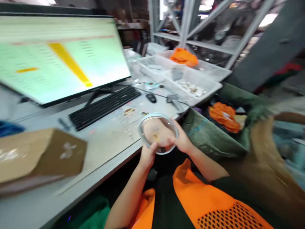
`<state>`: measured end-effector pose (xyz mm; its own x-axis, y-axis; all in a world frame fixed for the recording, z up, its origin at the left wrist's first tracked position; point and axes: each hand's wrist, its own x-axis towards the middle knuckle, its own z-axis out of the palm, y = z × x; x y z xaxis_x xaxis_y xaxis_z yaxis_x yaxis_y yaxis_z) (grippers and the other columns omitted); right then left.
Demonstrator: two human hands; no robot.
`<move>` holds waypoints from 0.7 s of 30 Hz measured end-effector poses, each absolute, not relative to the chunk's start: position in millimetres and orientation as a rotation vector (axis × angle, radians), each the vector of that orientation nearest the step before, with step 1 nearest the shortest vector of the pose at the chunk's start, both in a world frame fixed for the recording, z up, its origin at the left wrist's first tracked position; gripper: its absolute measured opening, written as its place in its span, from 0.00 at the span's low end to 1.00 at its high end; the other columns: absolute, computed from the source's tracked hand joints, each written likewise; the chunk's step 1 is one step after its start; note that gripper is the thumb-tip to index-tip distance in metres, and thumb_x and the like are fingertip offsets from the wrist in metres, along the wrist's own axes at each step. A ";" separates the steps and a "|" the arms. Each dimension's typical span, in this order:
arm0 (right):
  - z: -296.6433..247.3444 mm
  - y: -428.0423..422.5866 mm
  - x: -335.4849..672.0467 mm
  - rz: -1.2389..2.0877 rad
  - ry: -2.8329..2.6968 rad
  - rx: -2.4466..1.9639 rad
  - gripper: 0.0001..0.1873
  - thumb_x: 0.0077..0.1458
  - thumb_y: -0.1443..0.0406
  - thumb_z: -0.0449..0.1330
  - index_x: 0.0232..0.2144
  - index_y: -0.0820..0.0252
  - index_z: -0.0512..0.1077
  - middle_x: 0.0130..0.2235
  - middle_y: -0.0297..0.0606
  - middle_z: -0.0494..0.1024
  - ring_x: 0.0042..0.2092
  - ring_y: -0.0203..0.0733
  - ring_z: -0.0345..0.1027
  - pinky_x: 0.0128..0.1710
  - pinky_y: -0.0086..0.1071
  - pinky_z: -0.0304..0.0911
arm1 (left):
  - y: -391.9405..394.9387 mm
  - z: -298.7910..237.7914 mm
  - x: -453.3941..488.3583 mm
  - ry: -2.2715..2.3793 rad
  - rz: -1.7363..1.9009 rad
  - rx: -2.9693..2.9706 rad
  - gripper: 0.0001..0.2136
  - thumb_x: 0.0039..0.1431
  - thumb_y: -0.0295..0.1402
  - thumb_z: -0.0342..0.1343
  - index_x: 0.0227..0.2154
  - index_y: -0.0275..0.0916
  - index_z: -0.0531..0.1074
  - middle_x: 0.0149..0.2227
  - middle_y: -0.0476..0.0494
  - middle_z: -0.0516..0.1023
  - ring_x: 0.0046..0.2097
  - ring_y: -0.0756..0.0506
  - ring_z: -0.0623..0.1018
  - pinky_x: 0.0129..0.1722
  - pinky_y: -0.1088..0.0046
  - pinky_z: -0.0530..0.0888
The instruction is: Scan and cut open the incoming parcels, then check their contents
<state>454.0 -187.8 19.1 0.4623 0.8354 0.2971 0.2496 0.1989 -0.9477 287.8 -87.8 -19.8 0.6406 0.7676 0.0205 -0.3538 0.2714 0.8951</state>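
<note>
Both hands hold a round clear-topped container [158, 133] with a pale blue rim, just off the front edge of the desk. Inside or through its top shows something beige with small dark and yellow marks; its exact kind is unclear. My left hand [148, 155] grips the lower left of the rim, its thumb on the top. My right hand [182, 140] grips the right side, with a digit resting over the top. The fingers under the container are hidden.
A monitor [62, 57], keyboard [105, 106] and mouse [151, 98] stand on the desk. A cardboard box [43, 156] lies at left. White baskets [207, 87] sit at the back right. A handheld scanner [175, 101] lies before them. A green sack [209, 140] stands right of the desk.
</note>
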 end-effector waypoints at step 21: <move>29.9 -114.2 402.0 -0.212 -1.690 -1.280 0.09 0.70 0.66 0.61 0.51 0.57 0.77 0.46 0.45 0.84 0.48 0.49 0.78 0.50 0.44 0.72 | -77.2 -1.6 222.7 0.567 0.943 0.646 0.28 0.48 0.50 0.75 0.46 0.35 0.82 0.46 0.35 0.87 0.47 0.36 0.87 0.41 0.66 0.84</move>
<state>402.0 -114.2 29.9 0.0221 0.6455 0.7634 0.8139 0.4319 -0.3887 222.7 -77.2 -1.6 0.4723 0.8668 -0.1600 -0.5477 0.4308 0.7172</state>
